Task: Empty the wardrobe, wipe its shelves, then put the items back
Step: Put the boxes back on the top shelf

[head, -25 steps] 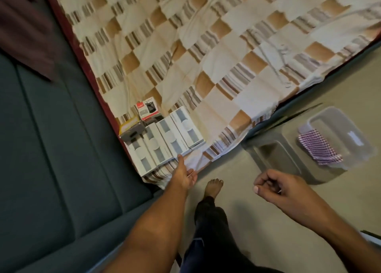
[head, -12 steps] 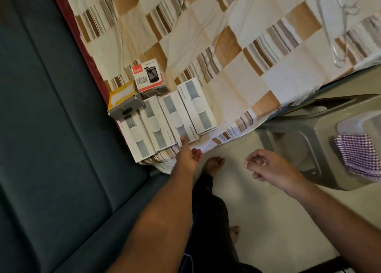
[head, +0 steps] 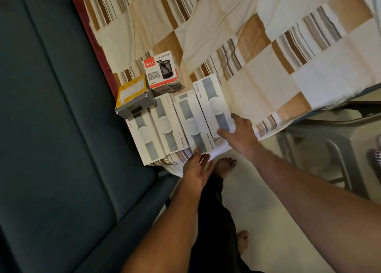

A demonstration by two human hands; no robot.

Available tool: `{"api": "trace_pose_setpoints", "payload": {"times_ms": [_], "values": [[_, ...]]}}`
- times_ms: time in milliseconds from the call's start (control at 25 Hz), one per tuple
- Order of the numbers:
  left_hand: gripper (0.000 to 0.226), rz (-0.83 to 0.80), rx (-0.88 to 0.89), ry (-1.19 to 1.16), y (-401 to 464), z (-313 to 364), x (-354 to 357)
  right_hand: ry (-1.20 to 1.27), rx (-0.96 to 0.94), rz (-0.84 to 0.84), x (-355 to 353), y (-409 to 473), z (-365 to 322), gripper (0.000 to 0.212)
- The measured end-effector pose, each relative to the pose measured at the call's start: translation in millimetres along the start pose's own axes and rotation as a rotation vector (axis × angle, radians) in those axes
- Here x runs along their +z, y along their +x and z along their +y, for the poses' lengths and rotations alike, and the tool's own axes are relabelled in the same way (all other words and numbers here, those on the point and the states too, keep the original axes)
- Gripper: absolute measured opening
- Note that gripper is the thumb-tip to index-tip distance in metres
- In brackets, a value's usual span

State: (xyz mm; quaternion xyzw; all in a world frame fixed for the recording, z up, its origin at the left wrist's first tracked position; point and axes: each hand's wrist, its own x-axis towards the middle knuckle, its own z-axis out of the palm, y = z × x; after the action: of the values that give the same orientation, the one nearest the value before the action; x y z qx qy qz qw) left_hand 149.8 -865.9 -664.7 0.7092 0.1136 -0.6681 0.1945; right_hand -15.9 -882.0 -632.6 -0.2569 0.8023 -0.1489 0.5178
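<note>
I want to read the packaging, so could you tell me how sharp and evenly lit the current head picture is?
Head view: dim, warm light; print on the metal mesh box reads clearly; small print on the white boxes is barely legible; right hand and left hand slightly soft; wide-angle bending tilts the bed; no glare.

A cream-and-brown checked bedsheet [head: 257, 52] covers the bed, a dark teal padded panel [head: 51, 128] runs alongside, and a grey plastic stool [head: 321, 141] stands on the pale floor [head: 268, 221].

"SAYA Metal Mesh" on box [head: 161, 70]
</note>
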Motion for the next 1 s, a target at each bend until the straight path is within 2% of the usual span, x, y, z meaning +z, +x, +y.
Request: {"api": "trace_pose_setpoints", "payload": {"times_ms": [120,200,360,400,520,640,760,880,1000], "values": [[0.038,-0.01,-0.002,0.018,2,1,-2,0.005,0.018,0.138,13,-3,-6,0.06],[0.039,-0.013,-0.001,0.017,1,2,-3,0.09,0.051,0.157,14,-4,-6,0.053],[0.041,-0.043,0.042,0.063,-12,4,-10,0.16,0.099,0.084,5,-4,-4,0.059],[0.041,-0.065,0.076,0.098,-19,5,-10,0.184,0.104,0.039,-3,-8,-3,0.053],[0.04,-0.155,0.21,0.243,-48,6,-10,0.398,0.085,-0.048,-36,-37,10,0.026],[0.032,-0.315,0.295,0.433,-79,10,-8,0.668,0.104,-0.05,-74,-89,38,0.028],[0.029,-0.457,0.362,0.622,-109,9,13,0.947,0.122,0.024,-112,-156,73,0.025],[0.041,-0.664,0.341,0.803,-149,-18,45,1.126,0.109,0.202,-136,-232,113,0.022],[0.047,-0.831,0.315,1.013,-189,-67,72,1.285,0.11,0.406,-142,-314,154,0.029]]}}
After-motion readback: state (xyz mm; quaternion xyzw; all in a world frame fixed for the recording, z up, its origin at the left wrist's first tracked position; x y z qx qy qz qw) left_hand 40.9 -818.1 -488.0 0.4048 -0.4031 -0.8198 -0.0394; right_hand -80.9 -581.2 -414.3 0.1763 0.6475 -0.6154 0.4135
